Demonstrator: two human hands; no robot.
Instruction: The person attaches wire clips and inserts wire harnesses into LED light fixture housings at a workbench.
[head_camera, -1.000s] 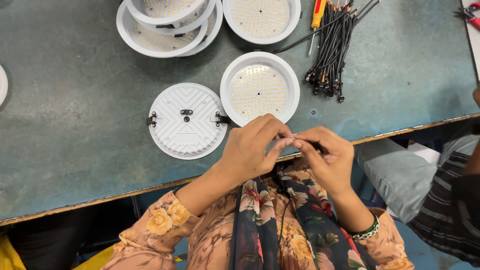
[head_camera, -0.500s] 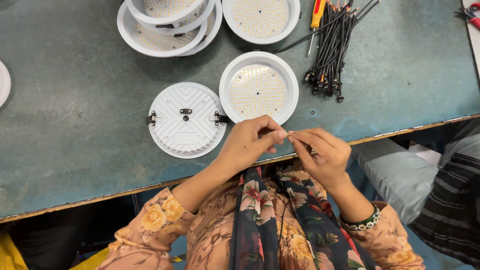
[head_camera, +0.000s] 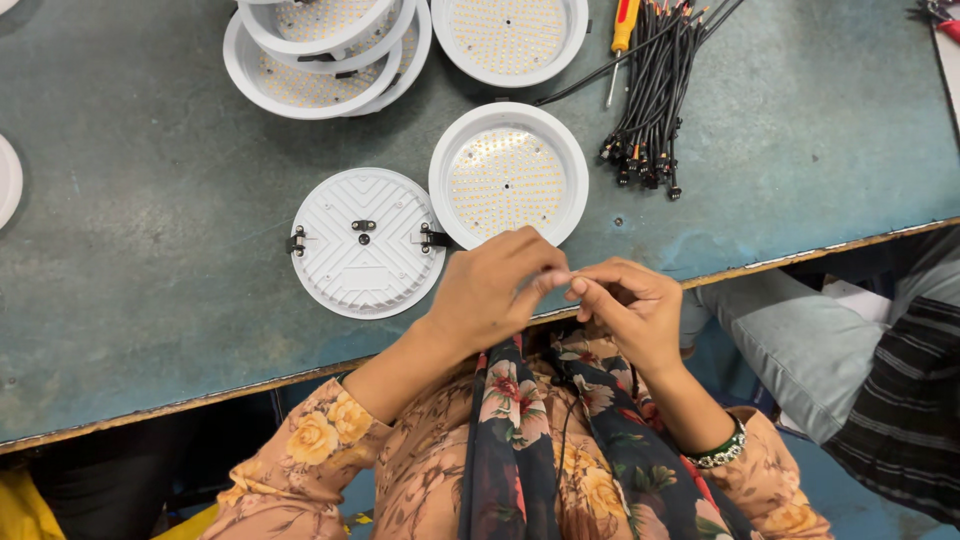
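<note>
At worktop (head_camera: 150, 300) front edge: left hand (head_camera: 495, 285) and right hand (head_camera: 630, 305) fingertip to fingertip, both pinched narrow on a thin black wire (head_camera: 566, 440) trailing down over the lap. Pinched end too small and hidden to make out. Likely light, limp, flexible; best gripped close to the end, no tugging on the lead. Just beyond the hands: open white round lamp housing (head_camera: 508, 172) with dotted LED board, face up. Beside it, flipped white back cover (head_camera: 365, 242) with ribs and spring clips. Both probably light, rigid plastic; best held by the rim, off the LEDs. Bundle of black leads (head_camera: 655, 95) further right, well apart.
</note>
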